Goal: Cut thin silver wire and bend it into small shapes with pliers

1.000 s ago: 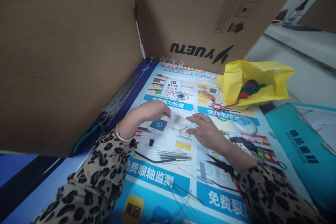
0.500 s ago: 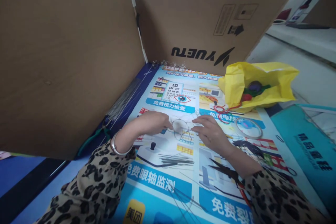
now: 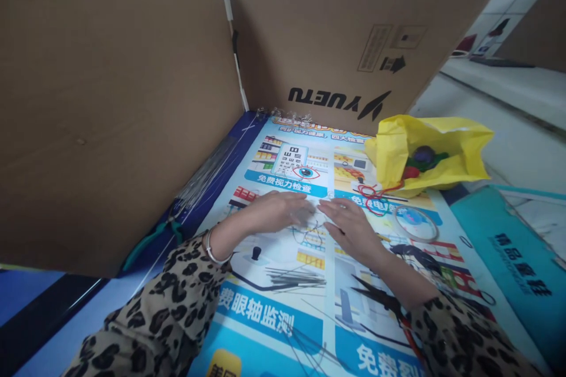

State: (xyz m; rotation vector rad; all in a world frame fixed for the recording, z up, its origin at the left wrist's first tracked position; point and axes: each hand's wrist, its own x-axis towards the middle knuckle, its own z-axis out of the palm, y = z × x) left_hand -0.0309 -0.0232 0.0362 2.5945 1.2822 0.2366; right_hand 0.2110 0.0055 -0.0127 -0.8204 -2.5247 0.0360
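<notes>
Both hands are close together over the middle of the printed sheet. My left hand (image 3: pixel 283 212) comes from the left, its fingers closed and smeared by motion at the tips. Facing it, my right hand (image 3: pixel 349 227) has its thumb apart from the fingers, near the top of a thin wire shape (image 3: pixel 308 238). The wire's looped outline shows just below and between the hands; its upper part is hidden or too faint. Cut wires (image 3: pixel 295 278) lie on the sheet below, and scissors (image 3: pixel 380 297) rest under my right forearm.
Cardboard panels (image 3: pixel 132 100) stand left and behind. A yellow bag (image 3: pixel 393 153) holding yarn balls sits at the right, near red cord (image 3: pixel 374 197), a clear ring (image 3: pixel 415 225) and a teal box (image 3: pixel 515 265). Pliers (image 3: pixel 152 241) and long wires (image 3: pixel 203 174) lie left.
My left hand has moved right, toward my right hand, and now covers the upper part of the wire shape. The view has shifted slightly.
</notes>
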